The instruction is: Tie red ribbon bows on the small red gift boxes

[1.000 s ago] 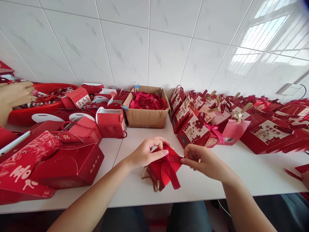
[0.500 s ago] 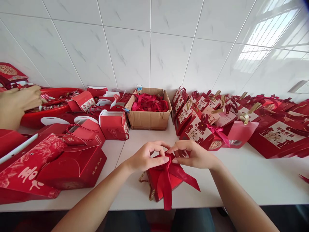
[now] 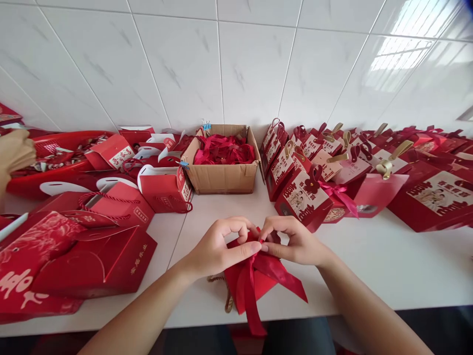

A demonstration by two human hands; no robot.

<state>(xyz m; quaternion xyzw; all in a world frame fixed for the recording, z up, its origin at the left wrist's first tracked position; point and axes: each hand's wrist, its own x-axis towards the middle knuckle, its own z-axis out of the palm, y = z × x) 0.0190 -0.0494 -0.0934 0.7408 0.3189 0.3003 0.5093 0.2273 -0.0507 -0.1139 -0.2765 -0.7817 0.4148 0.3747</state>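
A small red gift box (image 3: 266, 290) lies on the white table in front of me, with a gold twisted cord handle (image 3: 228, 298) at its left side. Across its top is a dark red satin ribbon (image 3: 283, 277), its two tails hanging toward me and to the right. My left hand (image 3: 232, 246) pinches the ribbon between thumb and fingers at the knot. Directly opposite, my right hand (image 3: 290, 240) pinches it too, the fingertips of both hands almost meeting. The knot itself is mostly hidden by my fingers.
Behind the gift box stands a cardboard box (image 3: 223, 178) of red ribbons. Finished-looking red gift boxes (image 3: 303, 197) crowd the right. Open red boxes (image 3: 121, 261) fill the left, before a red plastic basket (image 3: 22, 185). Another person's hand (image 3: 16, 153) is at the far left.
The view has shifted slightly. My fingertips have drawn closer together at the knot, both still pinching. The ribbon's front tail has swung a little. The other person's hand sits farther left in view.
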